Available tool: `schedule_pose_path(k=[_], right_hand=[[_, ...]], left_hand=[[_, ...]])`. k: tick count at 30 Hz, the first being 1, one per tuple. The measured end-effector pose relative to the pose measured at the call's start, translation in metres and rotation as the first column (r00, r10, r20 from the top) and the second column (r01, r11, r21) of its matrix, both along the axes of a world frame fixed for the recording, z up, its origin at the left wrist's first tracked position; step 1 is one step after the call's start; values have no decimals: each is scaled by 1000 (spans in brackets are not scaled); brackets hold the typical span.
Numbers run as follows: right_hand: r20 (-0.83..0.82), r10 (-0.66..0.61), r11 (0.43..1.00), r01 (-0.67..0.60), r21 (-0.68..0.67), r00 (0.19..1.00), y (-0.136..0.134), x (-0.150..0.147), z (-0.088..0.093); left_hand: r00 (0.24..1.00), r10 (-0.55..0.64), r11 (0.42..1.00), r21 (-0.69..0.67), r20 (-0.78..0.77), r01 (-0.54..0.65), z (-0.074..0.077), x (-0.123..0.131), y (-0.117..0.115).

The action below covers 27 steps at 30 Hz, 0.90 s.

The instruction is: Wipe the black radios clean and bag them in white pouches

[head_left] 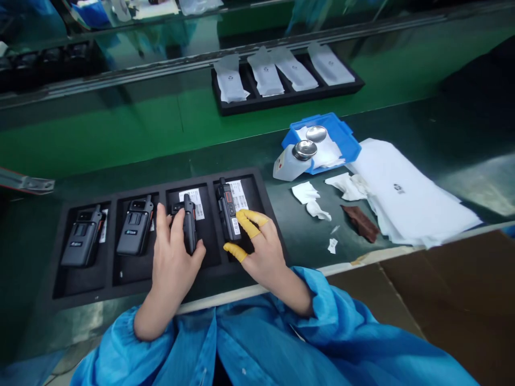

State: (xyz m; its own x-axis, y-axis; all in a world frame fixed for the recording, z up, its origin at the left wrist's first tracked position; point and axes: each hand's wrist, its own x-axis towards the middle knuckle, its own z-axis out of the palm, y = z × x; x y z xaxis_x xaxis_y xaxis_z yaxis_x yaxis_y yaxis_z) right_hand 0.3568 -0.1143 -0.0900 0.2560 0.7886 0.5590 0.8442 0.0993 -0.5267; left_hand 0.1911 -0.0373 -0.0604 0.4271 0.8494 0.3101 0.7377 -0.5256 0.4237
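Observation:
A black tray [161,199] with several compartments lies before me, handheld radios in it. My left hand [173,262] is closed around the radio [189,225] in the third compartment, its fingers at the top and its thumb along the right side; part of that radio is hidden. In the rightmost compartment another radio [227,212] shows its narrow side with a red-orange button. My right hand [261,246], yellow cots on some fingers, grips this radio near its lower end. White barcode labels [238,194] lie beside both. Two more radios [82,238] [135,225] lie face-down or face-up, I cannot tell, at left.
Right of the tray are a dispenser bottle [289,165], a blue bin [348,145], crumpled white tissue [349,186], a brown cloth [360,222] and stacked white bags [418,187]. A raised ledge behind holds another black tray [289,101] with white pouches [265,72].

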Motion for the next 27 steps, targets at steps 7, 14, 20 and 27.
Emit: schedule_pose_path(k=[7,14,20,27], right_hand=[[26,22,998,-21,-64,999,-2,2,1],[4,29,997,-29,-77,1000,-2,2,-2],[-2,29,998,-29,-59,1000,-3,4,-6],[-38,45,994,-49,-97,998,-2,8,-4]], left_hand=[[999,-5,998,60,41,3,-6,-2,-1],[989,-121,988,104,83,113,-6,11,-12],[788,-531,843,285,311,456,-15,33,-38],[815,-527,837,316,242,448,-16,33,-42]])
